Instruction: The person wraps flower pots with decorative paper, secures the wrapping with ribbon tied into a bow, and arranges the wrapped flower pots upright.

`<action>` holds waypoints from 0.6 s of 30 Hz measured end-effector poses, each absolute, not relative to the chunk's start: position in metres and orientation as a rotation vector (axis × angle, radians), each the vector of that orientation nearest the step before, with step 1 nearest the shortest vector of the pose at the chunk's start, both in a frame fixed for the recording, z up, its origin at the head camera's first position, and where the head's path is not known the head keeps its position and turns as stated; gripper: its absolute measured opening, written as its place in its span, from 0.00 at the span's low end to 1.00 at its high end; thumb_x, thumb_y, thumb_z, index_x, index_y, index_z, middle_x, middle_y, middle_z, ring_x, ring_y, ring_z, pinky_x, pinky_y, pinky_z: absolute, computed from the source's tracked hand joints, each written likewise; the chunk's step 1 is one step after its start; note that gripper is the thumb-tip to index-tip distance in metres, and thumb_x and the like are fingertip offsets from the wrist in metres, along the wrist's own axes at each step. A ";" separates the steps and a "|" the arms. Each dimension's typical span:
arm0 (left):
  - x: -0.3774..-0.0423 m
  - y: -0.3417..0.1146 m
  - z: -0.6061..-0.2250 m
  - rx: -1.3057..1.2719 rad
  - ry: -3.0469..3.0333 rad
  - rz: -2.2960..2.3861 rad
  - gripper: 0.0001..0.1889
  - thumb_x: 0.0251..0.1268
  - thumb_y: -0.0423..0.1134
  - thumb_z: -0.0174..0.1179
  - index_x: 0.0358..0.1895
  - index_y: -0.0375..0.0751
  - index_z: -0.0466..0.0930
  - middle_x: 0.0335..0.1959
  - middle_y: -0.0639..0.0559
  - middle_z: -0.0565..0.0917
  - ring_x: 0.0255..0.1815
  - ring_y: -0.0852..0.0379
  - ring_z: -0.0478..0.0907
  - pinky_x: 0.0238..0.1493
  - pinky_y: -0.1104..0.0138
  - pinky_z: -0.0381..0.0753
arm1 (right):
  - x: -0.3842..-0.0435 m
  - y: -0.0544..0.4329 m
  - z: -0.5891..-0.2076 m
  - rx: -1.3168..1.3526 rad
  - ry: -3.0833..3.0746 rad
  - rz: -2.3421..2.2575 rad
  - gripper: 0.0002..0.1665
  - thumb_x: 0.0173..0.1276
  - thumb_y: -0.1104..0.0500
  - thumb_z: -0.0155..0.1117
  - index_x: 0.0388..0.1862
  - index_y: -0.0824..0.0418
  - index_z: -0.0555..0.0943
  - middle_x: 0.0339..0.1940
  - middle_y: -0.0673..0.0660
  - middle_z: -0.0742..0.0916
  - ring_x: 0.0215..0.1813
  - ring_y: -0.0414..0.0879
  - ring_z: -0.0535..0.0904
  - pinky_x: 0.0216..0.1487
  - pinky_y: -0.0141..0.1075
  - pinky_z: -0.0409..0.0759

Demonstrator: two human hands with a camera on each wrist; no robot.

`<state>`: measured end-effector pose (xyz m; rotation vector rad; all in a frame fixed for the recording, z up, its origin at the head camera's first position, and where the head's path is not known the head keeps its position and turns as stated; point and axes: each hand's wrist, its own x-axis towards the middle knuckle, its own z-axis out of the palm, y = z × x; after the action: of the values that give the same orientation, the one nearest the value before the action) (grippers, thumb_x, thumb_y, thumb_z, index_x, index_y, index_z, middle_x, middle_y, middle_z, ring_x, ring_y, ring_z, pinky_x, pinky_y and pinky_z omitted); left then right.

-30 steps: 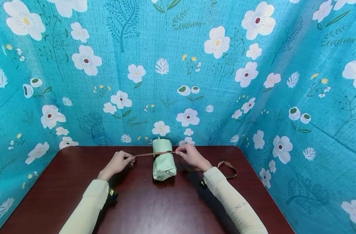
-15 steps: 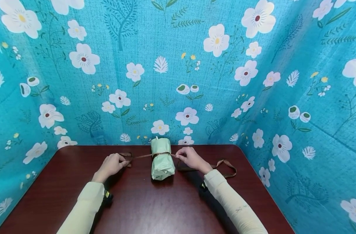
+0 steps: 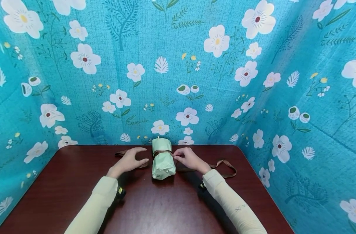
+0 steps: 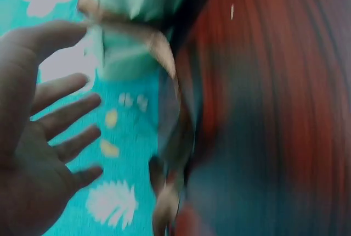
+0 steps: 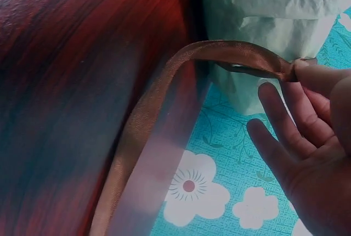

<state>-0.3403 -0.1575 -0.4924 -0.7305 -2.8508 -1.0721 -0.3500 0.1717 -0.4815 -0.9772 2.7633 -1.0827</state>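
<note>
A package wrapped in pale green paper (image 3: 164, 167) lies on the dark red table, with a brown ribbon (image 3: 161, 151) round its middle. My right hand (image 3: 191, 159) is close at the package's right side. In the right wrist view thumb and forefinger pinch the brown ribbon (image 5: 241, 49), whose tail droops to the table. My left hand (image 3: 129, 161) is on the left of the package, fingers spread and holding nothing. In the left wrist view its thumb tip overlaps the ribbon (image 4: 131, 27), and the loose left end hangs down, blurred.
The dark red table (image 3: 143, 208) ends at a blue floral cloth (image 3: 166, 78) behind the package. A looped ribbon tail (image 3: 229, 169) lies right of my right forearm. Another piece of ribbon (image 3: 119, 153) lies behind my left hand.
My left hand has let go of its ribbon end and moved right, towards the package, its fingers spreading. The ribbon's left part is no longer stretched out. My right hand has barely moved.
</note>
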 end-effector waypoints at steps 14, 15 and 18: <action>-0.344 -0.115 -0.502 -0.612 -2.627 -1.287 0.07 0.72 0.37 0.64 0.35 0.47 0.90 0.33 0.54 0.89 0.26 0.57 0.75 0.29 0.65 0.73 | -0.351 0.167 -0.480 -0.982 2.740 -1.145 0.06 0.75 0.62 0.64 0.38 0.58 0.87 0.37 0.63 0.90 0.33 0.39 0.78 0.38 0.32 0.78; -0.343 -0.116 -0.502 -0.601 -2.624 -1.299 0.07 0.72 0.38 0.64 0.35 0.47 0.90 0.32 0.54 0.88 0.26 0.57 0.74 0.28 0.65 0.73 | -0.350 0.168 -0.480 -0.981 2.737 -1.144 0.07 0.75 0.61 0.64 0.38 0.57 0.87 0.37 0.63 0.90 0.33 0.41 0.78 0.37 0.32 0.78; -0.340 -0.121 -0.503 -0.560 -2.632 -1.341 0.08 0.73 0.38 0.63 0.35 0.45 0.90 0.30 0.51 0.87 0.27 0.55 0.76 0.29 0.65 0.74 | -0.349 0.171 -0.480 -0.983 2.719 -1.135 0.07 0.75 0.61 0.64 0.38 0.57 0.88 0.37 0.63 0.90 0.35 0.48 0.81 0.38 0.37 0.80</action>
<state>-0.3398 -0.1210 -0.5026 -0.5601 -2.6317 -1.3406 -0.3490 0.1712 -0.4804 -0.9825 2.7186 -1.1354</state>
